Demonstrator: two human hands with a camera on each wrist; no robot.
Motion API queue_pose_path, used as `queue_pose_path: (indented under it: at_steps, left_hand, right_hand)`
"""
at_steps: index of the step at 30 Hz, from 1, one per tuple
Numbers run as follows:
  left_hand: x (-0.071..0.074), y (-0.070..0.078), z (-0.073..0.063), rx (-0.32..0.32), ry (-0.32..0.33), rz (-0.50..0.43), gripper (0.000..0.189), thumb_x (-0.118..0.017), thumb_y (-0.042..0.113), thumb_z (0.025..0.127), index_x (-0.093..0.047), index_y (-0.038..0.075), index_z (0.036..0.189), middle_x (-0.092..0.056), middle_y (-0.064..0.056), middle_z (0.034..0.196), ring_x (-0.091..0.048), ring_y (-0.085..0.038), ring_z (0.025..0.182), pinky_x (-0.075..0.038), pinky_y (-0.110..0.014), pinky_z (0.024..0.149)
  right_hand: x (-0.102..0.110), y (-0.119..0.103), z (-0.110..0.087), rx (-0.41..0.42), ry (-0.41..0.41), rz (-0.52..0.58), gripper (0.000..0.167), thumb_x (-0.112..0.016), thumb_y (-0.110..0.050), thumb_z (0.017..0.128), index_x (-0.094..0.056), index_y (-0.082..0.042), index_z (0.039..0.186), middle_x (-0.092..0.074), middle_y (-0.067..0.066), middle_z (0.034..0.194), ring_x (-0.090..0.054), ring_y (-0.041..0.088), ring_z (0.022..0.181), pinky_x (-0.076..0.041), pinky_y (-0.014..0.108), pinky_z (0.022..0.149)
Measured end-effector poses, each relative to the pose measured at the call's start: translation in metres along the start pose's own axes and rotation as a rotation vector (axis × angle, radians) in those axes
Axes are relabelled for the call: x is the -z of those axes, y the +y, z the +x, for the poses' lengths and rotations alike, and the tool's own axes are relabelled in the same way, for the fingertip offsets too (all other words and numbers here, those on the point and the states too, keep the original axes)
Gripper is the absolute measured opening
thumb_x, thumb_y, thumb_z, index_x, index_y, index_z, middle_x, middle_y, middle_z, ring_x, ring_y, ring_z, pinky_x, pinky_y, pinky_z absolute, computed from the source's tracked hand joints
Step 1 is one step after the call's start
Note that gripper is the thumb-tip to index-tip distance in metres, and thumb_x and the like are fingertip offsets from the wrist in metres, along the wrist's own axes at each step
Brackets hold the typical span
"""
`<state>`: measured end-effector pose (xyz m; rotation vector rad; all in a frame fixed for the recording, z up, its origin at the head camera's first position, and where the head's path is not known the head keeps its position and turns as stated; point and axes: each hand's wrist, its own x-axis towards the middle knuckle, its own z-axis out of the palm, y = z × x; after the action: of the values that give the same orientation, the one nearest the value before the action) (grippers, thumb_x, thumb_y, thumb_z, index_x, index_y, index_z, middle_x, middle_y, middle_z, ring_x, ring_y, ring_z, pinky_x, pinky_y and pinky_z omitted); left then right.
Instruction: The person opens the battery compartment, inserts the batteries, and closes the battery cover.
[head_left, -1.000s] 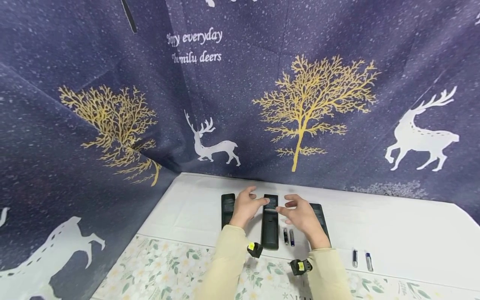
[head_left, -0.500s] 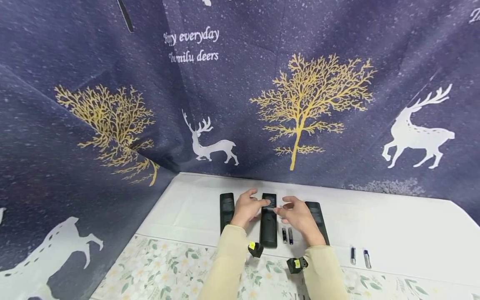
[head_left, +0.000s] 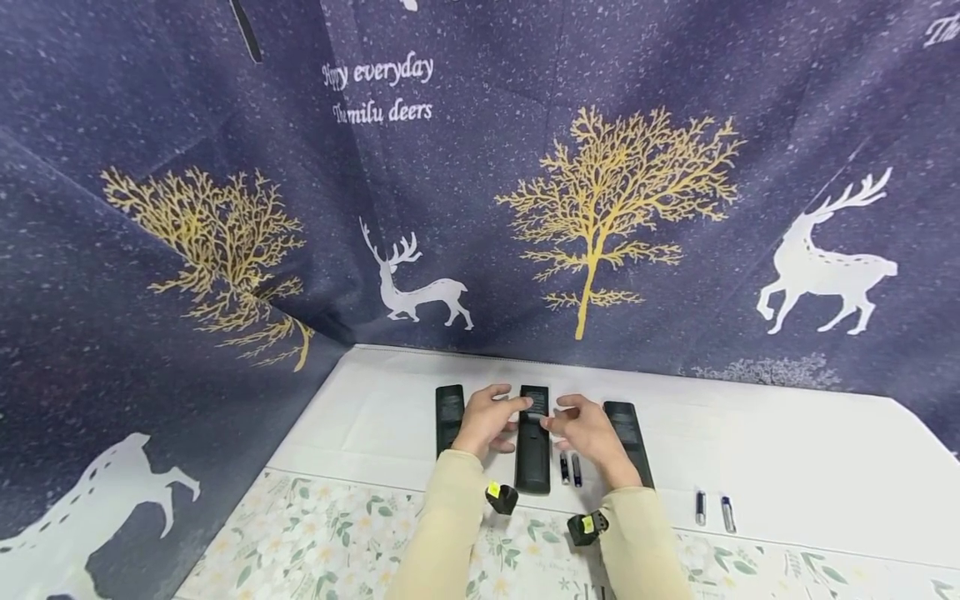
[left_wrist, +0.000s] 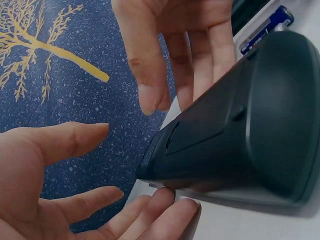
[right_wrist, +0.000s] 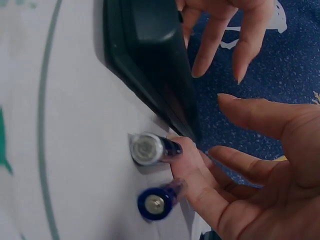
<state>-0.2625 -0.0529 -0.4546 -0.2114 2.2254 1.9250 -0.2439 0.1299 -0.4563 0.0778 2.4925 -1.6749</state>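
Observation:
A dark remote control [head_left: 533, 462] lies back side up on the white tabletop, between both hands. My left hand [head_left: 483, 422] is at its left side, thumb reaching over the far part and fingers loosely spread. In the left wrist view, lower fingertips of the left hand [left_wrist: 95, 185] are right at the side of the remote control [left_wrist: 210, 130]. My right hand [head_left: 590, 432] is at the other side with relaxed fingers, its nearest fingertip overlapping the casing's edge. Two batteries, one blue-ended [right_wrist: 159, 202] and one silver-ended [right_wrist: 150, 148], lie just by the right hand's fingers.
Another dark remote control [head_left: 449, 410] lies to the left, partly behind the left hand. A third remote control [head_left: 627, 429] is at the right, partly hidden by the right arm. Two more batteries [head_left: 728, 514] lie farther right. A patterned cloth [head_left: 405, 333] hangs behind the table.
The head view has shifted slightly, so the scene sits a little farther left. My right hand has come slightly closer over the middle remote control; the remote controls and batteries stay in place.

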Motion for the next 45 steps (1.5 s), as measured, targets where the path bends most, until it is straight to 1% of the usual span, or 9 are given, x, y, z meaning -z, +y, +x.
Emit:
queue_pose_path:
  at_steps: [5, 10, 16, 21, 25, 31, 34, 39, 45]
  left_hand:
    - [-0.0009, -0.0019, 0.0010, 0.004, -0.001, -0.017, 0.066, -0.078, 0.028, 0.095, -0.056, 0.005, 0.153, -0.064, -0.018, 0.139, -0.071, -0.027, 0.091, -0.065, -0.041, 0.061]
    - [-0.0023, -0.0033, 0.0025, 0.004, -0.006, -0.046, 0.064, -0.078, 0.026, 0.095, -0.057, 0.004, 0.151, -0.066, -0.018, 0.130, -0.071, -0.030, 0.093, -0.065, -0.043, 0.063]
    - [-0.0019, -0.0045, 0.0025, -0.016, -0.018, -0.089, 0.062, -0.076, 0.024, 0.095, -0.058, 0.000, 0.149, -0.067, -0.020, 0.127, -0.072, -0.034, 0.098, -0.066, -0.044, 0.066]
    - [-0.0034, -0.0061, 0.0016, -0.028, -0.011, -0.113, 0.056, -0.076, 0.021, 0.095, -0.062, 0.000, 0.145, -0.070, -0.019, 0.121, -0.071, -0.029, 0.093, -0.066, -0.042, 0.068]
    - [-0.0053, -0.0080, 0.0027, -0.025, -0.019, -0.129, 0.055, -0.077, 0.019, 0.095, -0.063, 0.002, 0.145, -0.072, -0.017, 0.115, -0.070, -0.025, 0.088, -0.066, -0.041, 0.069]
    - [-0.0067, -0.0076, 0.0041, -0.061, -0.037, -0.121, 0.059, -0.079, 0.015, 0.094, -0.060, 0.004, 0.149, -0.072, -0.012, 0.122, -0.072, -0.020, 0.086, -0.065, -0.038, 0.069]
    - [-0.0074, -0.0078, 0.0050, -0.078, -0.038, -0.119, 0.061, -0.079, 0.012, 0.093, -0.059, 0.005, 0.150, -0.071, -0.013, 0.121, -0.070, -0.019, 0.083, -0.064, -0.036, 0.067]
    - [-0.0085, -0.0069, 0.0051, -0.080, -0.040, -0.131, 0.065, -0.079, 0.006, 0.092, -0.057, 0.005, 0.152, -0.072, -0.015, 0.124, -0.071, -0.019, 0.083, -0.063, -0.034, 0.065]
    - [-0.0095, -0.0072, 0.0061, -0.081, -0.047, -0.141, 0.067, -0.077, 0.002, 0.091, -0.055, 0.005, 0.154, -0.072, -0.018, 0.128, -0.072, -0.019, 0.082, -0.062, -0.033, 0.064]
  right_hand:
    - [-0.0039, -0.0012, -0.0004, 0.005, -0.012, 0.034, 0.059, -0.075, -0.011, 0.097, -0.052, 0.011, 0.147, -0.064, 0.030, 0.124, -0.075, 0.031, 0.090, -0.065, 0.041, 0.078]
    - [-0.0061, -0.0001, 0.0010, 0.009, 0.006, 0.041, 0.056, -0.076, -0.006, 0.096, -0.054, 0.011, 0.145, -0.066, 0.029, 0.120, -0.075, 0.032, 0.091, -0.065, 0.040, 0.076]
    - [-0.0068, 0.0019, 0.0042, 0.013, 0.022, 0.057, 0.055, -0.078, -0.002, 0.094, -0.057, 0.011, 0.143, -0.066, 0.027, 0.118, -0.074, 0.031, 0.093, -0.065, 0.039, 0.076]
    - [-0.0066, 0.0020, 0.0031, 0.003, 0.020, 0.093, 0.058, -0.079, 0.000, 0.091, -0.058, 0.008, 0.144, -0.063, 0.026, 0.124, -0.073, 0.032, 0.100, -0.064, 0.041, 0.079]
    - [-0.0057, 0.0011, 0.0023, -0.006, 0.018, 0.114, 0.060, -0.080, 0.002, 0.089, -0.059, 0.006, 0.144, -0.063, 0.025, 0.128, -0.073, 0.031, 0.101, -0.064, 0.040, 0.078]
    - [-0.0043, -0.0003, 0.0026, -0.016, 0.008, 0.133, 0.060, -0.079, 0.002, 0.090, -0.058, 0.004, 0.147, -0.061, 0.025, 0.132, -0.073, 0.028, 0.097, -0.064, 0.040, 0.078]
    - [-0.0040, -0.0009, 0.0029, -0.008, 0.010, 0.139, 0.060, -0.078, 0.002, 0.091, -0.057, 0.004, 0.147, -0.061, 0.025, 0.132, -0.073, 0.027, 0.094, -0.064, 0.040, 0.078]
    - [-0.0037, -0.0025, 0.0031, 0.002, 0.017, 0.145, 0.060, -0.079, 0.001, 0.092, -0.057, 0.003, 0.148, -0.060, 0.025, 0.132, -0.073, 0.028, 0.095, -0.064, 0.042, 0.081]
    - [-0.0027, -0.0041, 0.0017, 0.016, 0.012, 0.141, 0.062, -0.079, 0.003, 0.091, -0.056, 0.004, 0.148, -0.058, 0.028, 0.133, -0.073, 0.029, 0.095, -0.064, 0.044, 0.082]
